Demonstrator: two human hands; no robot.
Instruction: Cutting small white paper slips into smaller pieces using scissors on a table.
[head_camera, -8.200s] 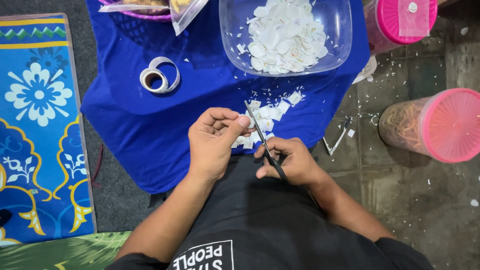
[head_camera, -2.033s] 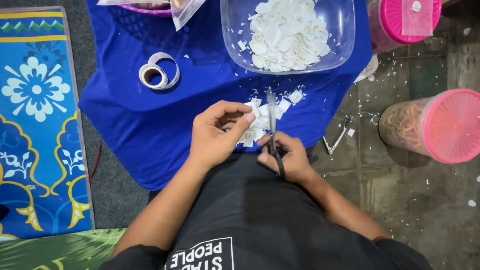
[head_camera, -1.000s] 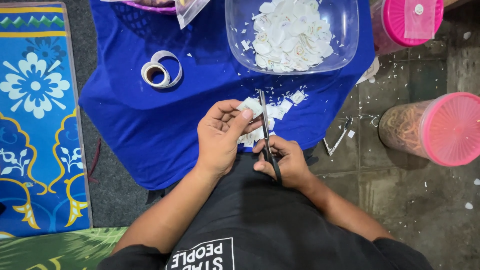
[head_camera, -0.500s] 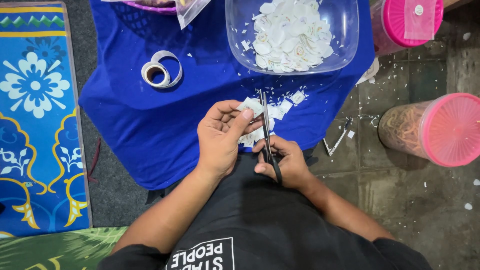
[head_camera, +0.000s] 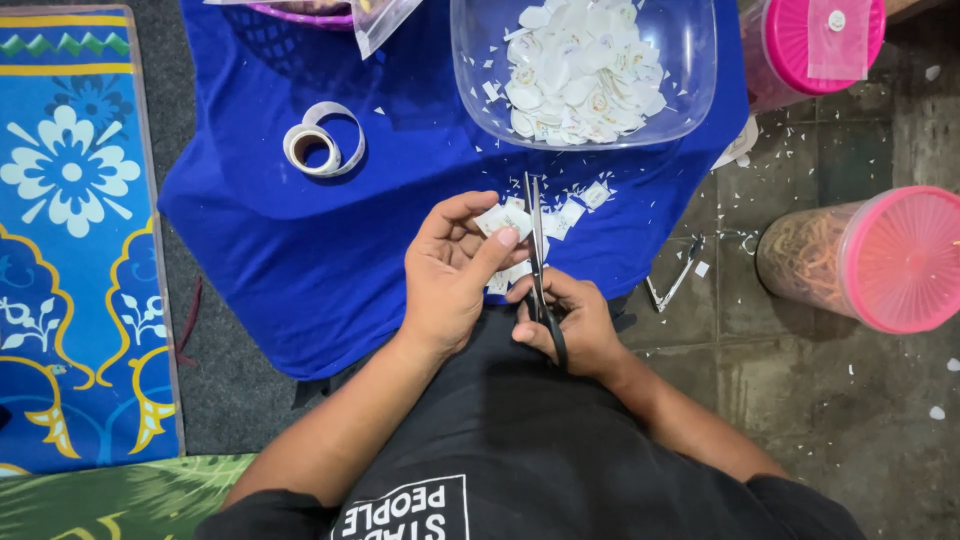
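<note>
My left hand (head_camera: 452, 270) pinches a small white paper piece (head_camera: 503, 219) between thumb and fingers, just above my lap. My right hand (head_camera: 572, 325) grips black scissors (head_camera: 540, 262), whose blades point up and lie against the right edge of that piece. Both hands meet over a blue cloth (head_camera: 300, 230), where a few cut white squares (head_camera: 572, 208) lie. A clear plastic bowl (head_camera: 690, 90) holding several round white paper cutouts stands on the cloth beyond my hands.
A coiled roll of white strip (head_camera: 320, 145) lies on the cloth at left. Two pink-lidded jars (head_camera: 860, 258) (head_camera: 810, 45) stand on the stone floor at right, with paper scraps and a metal clip (head_camera: 675, 285). A blue patterned mat (head_camera: 70, 230) lies at left.
The scissors have stayed upright against the paper piece; my hands have shifted only slightly. Eight seconds ago the blades were tilted to the left.
</note>
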